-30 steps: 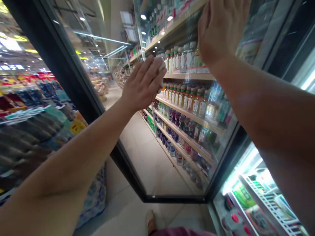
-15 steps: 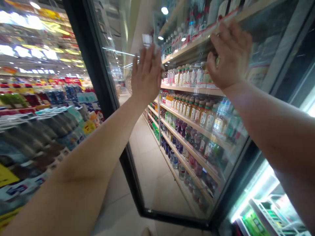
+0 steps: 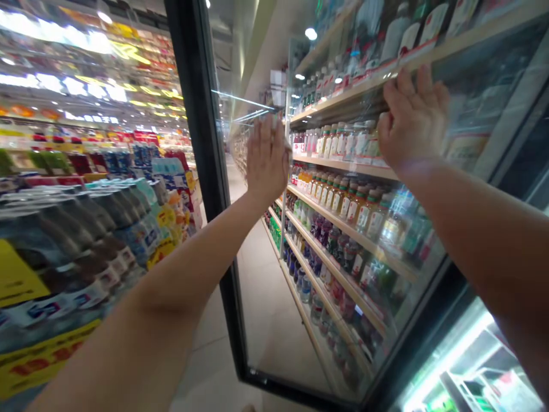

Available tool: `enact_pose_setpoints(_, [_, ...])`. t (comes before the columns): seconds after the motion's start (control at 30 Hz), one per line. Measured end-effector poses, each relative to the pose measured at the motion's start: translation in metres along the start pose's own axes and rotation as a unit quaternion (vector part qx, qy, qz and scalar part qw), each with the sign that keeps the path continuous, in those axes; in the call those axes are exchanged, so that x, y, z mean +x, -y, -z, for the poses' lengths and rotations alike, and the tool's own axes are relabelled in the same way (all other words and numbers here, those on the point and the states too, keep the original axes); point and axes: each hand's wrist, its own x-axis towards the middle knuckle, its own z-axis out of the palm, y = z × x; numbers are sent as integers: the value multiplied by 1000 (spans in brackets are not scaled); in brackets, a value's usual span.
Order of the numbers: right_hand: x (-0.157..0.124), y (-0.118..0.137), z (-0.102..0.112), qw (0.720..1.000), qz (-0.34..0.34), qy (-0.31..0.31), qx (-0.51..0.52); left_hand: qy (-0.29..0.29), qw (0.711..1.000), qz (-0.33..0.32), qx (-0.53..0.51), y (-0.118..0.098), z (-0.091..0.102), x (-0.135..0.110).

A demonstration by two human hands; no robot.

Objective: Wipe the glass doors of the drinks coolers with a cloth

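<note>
A glass door (image 3: 283, 332) with a black frame stands swung open in front of me. My left hand (image 3: 268, 163) lies flat toward the middle of the pane, fingers stretched upward and close together. Higher and to the right, my right hand (image 3: 414, 120) is against the glass with its fingers apart and slightly bent. Neither hand visibly holds anything, though the palms are hidden from me. Through the pane, shelves (image 3: 343, 226) carry rows of bottled drinks (image 3: 338, 194).
A lit refrigerated cabinet (image 3: 467, 366) with a wire rack is at the lower right. Shrink-wrapped bottle packs (image 3: 77, 217) with yellow price signs (image 3: 21, 274) are stacked at the left. A tiled floor (image 3: 206, 355) runs below and beyond the door.
The view has shifted, so the door and shelves sit farther right. My left hand appears lower and farther right on the pane; my right hand also appears slightly lower and farther right.
</note>
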Motion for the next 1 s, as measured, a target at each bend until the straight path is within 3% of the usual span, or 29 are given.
enact_pose_setpoints(0.03, [0,3,-3,1000,-14,0,8,27,997,-75,-19,-5,1,-9])
enact_pose_setpoints(0.1, [-2,10,-8,999,-40,-3,19,98,962,-246,-61,-15,4,-28])
enact_pose_setpoints(0.13, [-4,13,-11,999,-46,-3,22,124,946,-292,-68,-17,6,-36])
enact_pose_setpoints(0.17, [-6,15,-14,999,-48,-2,23,130,944,-295,-66,-16,8,-43])
enact_pose_setpoints(0.2, [-8,17,-16,999,-48,0,23,114,959,-253,-53,-13,10,-48])
enact_pose_setpoints(0.27, [-11,19,-19,999,-46,4,24,40,995,-92,-16,-8,9,-56])
enact_pose_setpoints(0.33, [-13,18,-22,998,-46,-3,34,-18,1000,4,2,-10,4,-64])
enact_pose_setpoints(0.37, [-13,17,-24,998,-48,-11,41,-22,1000,-9,-3,-16,1,-70])
enact_pose_setpoints(0.47, [-12,12,-30,997,-50,-37,55,41,983,-173,-44,-37,-9,-84])
enact_pose_setpoints(0.53, [-11,11,-33,997,-47,-43,53,67,975,-204,-56,-42,-14,-85])
enact_pose_setpoints(0.57, [-11,11,-33,997,-45,-43,51,58,981,-174,-57,-39,-16,-83])
enact_pose_setpoints(0.67, [-12,12,-33,997,-44,-41,51,-25,998,3,-54,-27,-22,-79])
enact_pose_setpoints(0.73, [-13,12,-32,996,-50,-40,55,-58,995,60,-53,-32,-28,-85])
enact_pose_setpoints(0.8, [-13,12,-32,996,-56,-38,58,-39,998,-11,-57,-51,-32,-98])
enact_pose_setpoints(0.87, [-13,12,-32,996,-58,-36,55,16,978,-195,-73,-75,-35,-109])
enact_pose_setpoints(0.93, [-13,13,-33,997,-51,-36,48,58,944,-313,-86,-88,-35,-109])
enact_pose_setpoints(1.0, [-13,13,-33,997,-46,-38,39,63,953,-284,-83,-84,-33,-97])
